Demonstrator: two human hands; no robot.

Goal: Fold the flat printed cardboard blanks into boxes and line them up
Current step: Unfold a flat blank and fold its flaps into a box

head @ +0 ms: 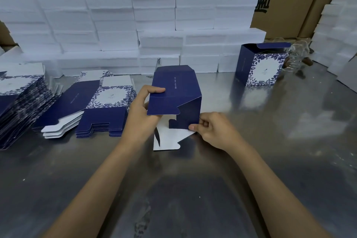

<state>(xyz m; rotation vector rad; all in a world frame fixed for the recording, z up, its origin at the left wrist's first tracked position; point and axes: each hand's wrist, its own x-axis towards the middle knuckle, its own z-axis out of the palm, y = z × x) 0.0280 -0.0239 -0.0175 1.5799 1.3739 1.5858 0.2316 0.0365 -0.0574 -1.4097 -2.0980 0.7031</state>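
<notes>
nearest the front edge of the table [193, 189] the steel lies bare around both forearms, so the elbows have room. just beyond, over the table's middle, the half-formed box [173, 94] is held clear of the surface. the left hand [142, 112] grips its left wall, thumb on top and fingers underneath. the right hand [210, 129] pinches the lower right corner where a white bottom flap [168, 141] hangs loose. the step in hand looks like closing the base; next the notched flaps likely need tucking into each other while the walls stay square. toward the left edge lie stacks of flat blanks [104, 102], near the left hand. toward the far right stands one finished box [260, 65], lid open, with bare steel beside it for a row. white foam blocks [154, 15] wall off the far edge.
</notes>
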